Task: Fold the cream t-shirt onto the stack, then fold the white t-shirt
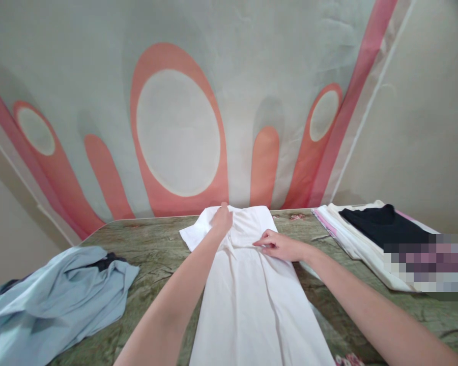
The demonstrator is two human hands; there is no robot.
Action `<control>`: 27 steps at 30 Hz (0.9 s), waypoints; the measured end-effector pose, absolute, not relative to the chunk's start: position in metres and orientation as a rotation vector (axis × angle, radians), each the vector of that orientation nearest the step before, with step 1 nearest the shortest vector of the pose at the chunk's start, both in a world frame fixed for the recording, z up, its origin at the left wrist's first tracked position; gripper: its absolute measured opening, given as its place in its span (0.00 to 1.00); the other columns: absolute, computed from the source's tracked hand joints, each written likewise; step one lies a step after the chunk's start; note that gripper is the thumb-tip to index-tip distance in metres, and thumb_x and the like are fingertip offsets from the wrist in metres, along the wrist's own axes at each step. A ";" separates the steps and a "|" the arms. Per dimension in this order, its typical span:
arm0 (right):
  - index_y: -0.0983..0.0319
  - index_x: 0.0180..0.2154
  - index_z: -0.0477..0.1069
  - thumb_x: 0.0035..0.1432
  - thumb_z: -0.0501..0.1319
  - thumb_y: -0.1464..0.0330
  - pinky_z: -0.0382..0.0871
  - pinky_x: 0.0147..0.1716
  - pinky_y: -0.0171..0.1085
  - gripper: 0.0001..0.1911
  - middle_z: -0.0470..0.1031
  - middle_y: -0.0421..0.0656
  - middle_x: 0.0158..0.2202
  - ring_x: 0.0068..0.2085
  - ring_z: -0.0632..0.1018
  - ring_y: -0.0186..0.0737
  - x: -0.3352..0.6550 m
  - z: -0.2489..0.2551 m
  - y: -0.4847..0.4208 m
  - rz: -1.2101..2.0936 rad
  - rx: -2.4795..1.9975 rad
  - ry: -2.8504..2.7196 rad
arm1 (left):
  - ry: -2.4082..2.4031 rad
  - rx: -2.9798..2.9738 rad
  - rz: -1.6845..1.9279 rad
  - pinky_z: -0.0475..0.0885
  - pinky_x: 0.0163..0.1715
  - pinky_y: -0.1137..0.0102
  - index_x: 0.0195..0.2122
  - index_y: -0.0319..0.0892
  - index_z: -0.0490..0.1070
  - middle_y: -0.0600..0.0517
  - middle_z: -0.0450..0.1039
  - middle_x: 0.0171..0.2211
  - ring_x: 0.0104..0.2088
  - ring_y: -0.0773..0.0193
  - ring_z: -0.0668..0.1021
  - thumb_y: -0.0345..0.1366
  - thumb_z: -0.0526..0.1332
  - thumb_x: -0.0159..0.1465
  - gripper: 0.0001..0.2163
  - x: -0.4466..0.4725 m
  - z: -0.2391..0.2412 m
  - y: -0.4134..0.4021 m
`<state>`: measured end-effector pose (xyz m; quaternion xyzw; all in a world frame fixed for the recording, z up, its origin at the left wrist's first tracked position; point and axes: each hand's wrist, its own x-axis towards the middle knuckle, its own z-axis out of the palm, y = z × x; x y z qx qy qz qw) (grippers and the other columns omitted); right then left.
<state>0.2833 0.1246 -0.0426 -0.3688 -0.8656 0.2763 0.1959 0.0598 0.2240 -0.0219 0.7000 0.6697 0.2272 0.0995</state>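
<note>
A long white dress lies lengthwise on the table, with a short sleeve spread out on the left. Creases run across its waist and down its lower part. Near the far end, my left hand is closed on the upper part of the dress; its fingertips are partly hidden. My right hand rests on the right side at waist level, its index finger stretched over the cloth and its fingers apart.
Crumpled light blue clothing lies at the left, with dark cloth showing beneath. A stack of folded clothes, a black one on top, sits at the right. The wood-patterned table meets a printed backdrop.
</note>
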 end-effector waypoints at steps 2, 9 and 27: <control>0.58 0.49 0.71 0.58 0.57 0.65 0.65 0.42 0.36 0.17 0.65 0.45 0.42 0.40 0.71 0.37 0.284 -0.044 0.126 0.786 -1.041 -2.432 | 2.010 2.031 0.678 0.63 0.48 0.64 0.56 0.35 0.52 0.35 0.67 0.50 0.52 0.52 0.70 0.41 0.53 0.64 0.23 0.057 -0.021 0.223; 0.58 0.49 0.71 0.57 0.57 0.66 0.64 0.43 0.37 0.17 0.65 0.45 0.41 0.41 0.71 0.38 0.283 -0.046 0.127 0.770 -1.050 -2.430 | 1.694 1.991 0.725 0.61 0.52 0.66 0.62 0.35 0.43 0.37 0.59 0.57 0.57 0.52 0.64 0.40 0.64 0.53 0.40 0.043 -0.018 0.214; 0.58 0.47 0.72 0.56 0.58 0.67 0.65 0.44 0.38 0.17 0.65 0.45 0.40 0.39 0.71 0.38 0.283 -0.047 0.128 0.771 -1.048 -2.413 | 1.609 2.740 0.418 0.62 0.51 0.62 0.50 0.39 0.64 0.43 0.65 0.50 0.51 0.56 0.68 0.24 0.49 0.62 0.16 0.070 -0.013 0.160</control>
